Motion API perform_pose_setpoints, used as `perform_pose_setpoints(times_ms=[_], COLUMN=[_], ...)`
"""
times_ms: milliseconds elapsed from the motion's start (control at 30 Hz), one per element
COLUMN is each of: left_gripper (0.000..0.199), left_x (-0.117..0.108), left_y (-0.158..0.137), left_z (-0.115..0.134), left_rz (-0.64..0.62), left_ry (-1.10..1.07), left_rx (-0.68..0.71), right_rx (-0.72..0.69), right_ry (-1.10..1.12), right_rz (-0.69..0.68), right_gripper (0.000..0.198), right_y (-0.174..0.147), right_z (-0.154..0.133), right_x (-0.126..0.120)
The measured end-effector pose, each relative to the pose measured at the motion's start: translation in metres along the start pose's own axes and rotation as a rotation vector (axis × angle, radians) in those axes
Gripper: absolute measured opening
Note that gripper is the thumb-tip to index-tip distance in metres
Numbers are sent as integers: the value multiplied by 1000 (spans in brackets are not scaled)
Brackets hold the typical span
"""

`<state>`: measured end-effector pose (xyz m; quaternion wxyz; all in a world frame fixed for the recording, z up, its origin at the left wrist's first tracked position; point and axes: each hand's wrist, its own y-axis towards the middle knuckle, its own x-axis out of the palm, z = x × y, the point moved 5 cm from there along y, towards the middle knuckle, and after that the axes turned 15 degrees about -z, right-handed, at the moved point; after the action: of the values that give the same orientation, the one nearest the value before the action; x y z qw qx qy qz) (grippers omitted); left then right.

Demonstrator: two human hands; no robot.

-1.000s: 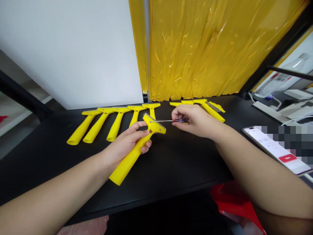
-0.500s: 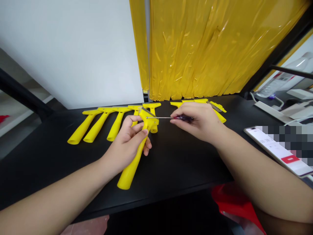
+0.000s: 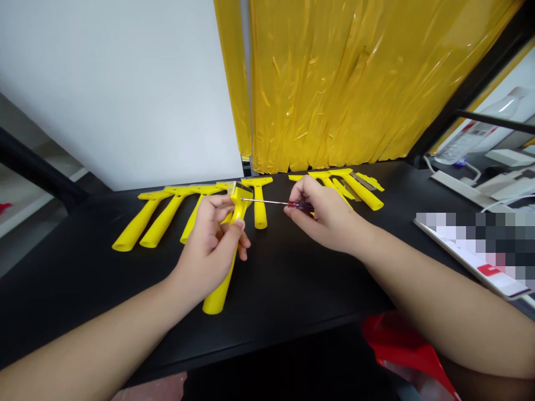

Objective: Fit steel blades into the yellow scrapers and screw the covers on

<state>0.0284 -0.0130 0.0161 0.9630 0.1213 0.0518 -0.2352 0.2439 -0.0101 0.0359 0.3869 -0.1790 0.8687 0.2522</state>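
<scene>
My left hand (image 3: 215,234) is closed round a yellow scraper (image 3: 218,292), thumb on its neck, with the wide hollow handle end hanging down toward me. A metal strip shows along the scraper's head. In my right hand (image 3: 324,211) is a screwdriver (image 3: 301,206) with a dark red translucent handle, pinched between thumb and fingers. Its thin shaft points left, and the tip meets the screw spot on the scraper's head. Behind my left hand several yellow scrapers (image 3: 161,223) lie in a row, partly hidden by it.
More yellow scraper parts (image 3: 363,192) lie behind my right hand. A phone (image 3: 472,250) rests at the right of the black table (image 3: 288,278). Yellow plastic sheeting (image 3: 326,83) and a white panel (image 3: 125,83) stand at the back. A plastic bottle (image 3: 480,128) is farther right.
The held scraper has turned, so its head now shows more edge-on with the metal strip on top. My right hand and the screwdriver have shifted slightly left, with the tip still at the head.
</scene>
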Motion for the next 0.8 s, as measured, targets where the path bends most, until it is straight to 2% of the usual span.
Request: perform_pose_setpoints(times_ms=[133,267,333,533,600,733,800], left_gripper=[30,28,28,32,32,33,34], left_x=[0,-1,-3,-7,-7,-6,-6], left_y=[0,2,4,5,5,5,5], left_z=[-1,-6,-8,-11,-10,-8,-9], left_rz=[-27,-50,-40,-5,13,27,26], left_ry=[69,107,108,96,93,77,59], left_rx=[15,-2,-3,-17,-27,-15,-15], right_rx=[-11,56,88,-51,-51,50,75], right_ry=[-24,45,91,-102,-127,-62,-3], right_rz=[23,-55,-65,50,75,-73,-113], right_gripper=[20,11,17,14,15,38,36], right_y=[3,5,4,3,3,5,4], right_z=[4,8,9,-1,0,6,8], right_x=[-2,11,15,4,1,8,11])
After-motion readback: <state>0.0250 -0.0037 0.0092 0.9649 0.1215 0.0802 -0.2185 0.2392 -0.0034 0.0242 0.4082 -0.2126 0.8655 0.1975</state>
